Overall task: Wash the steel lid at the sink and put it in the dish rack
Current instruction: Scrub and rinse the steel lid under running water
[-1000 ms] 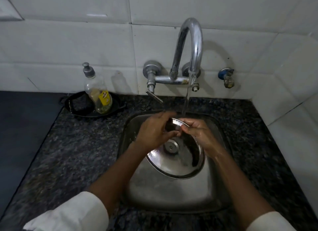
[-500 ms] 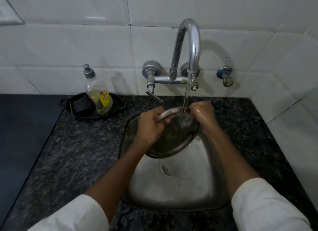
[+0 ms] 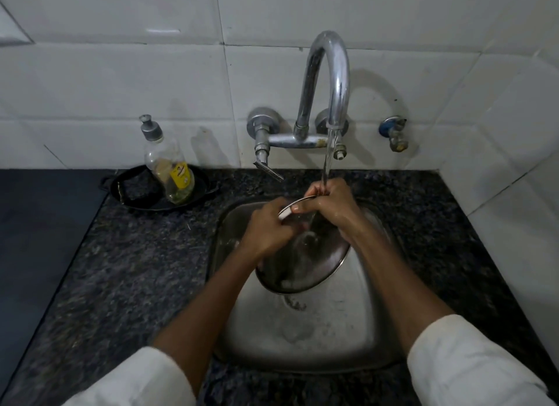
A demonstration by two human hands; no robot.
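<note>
Both forearms are reaching in from white sleeves at five and seven o'clock, converging over the steel sink (image 3: pixel 357 345). The left hand (image 3: pixel 267 228) is curling its fingers closed around the far-left rim of the steel lid (image 3: pixel 305 266), thumb on top. The right hand (image 3: pixel 331 203) is clenching the lid's top edge at twelve o'clock, directly under the running stream from the chrome gooseneck tap (image 3: pixel 331 79). The lid is tilting, its near edge hanging low over the basin. Dark speckled granite counter (image 3: pixel 130 269) is surrounding the sink beneath white wall tiles (image 3: pixel 121 82). At ten o'clock a dish-soap bottle (image 3: pixel 168 166) is standing in a black tray (image 3: pixel 136 194).
</note>
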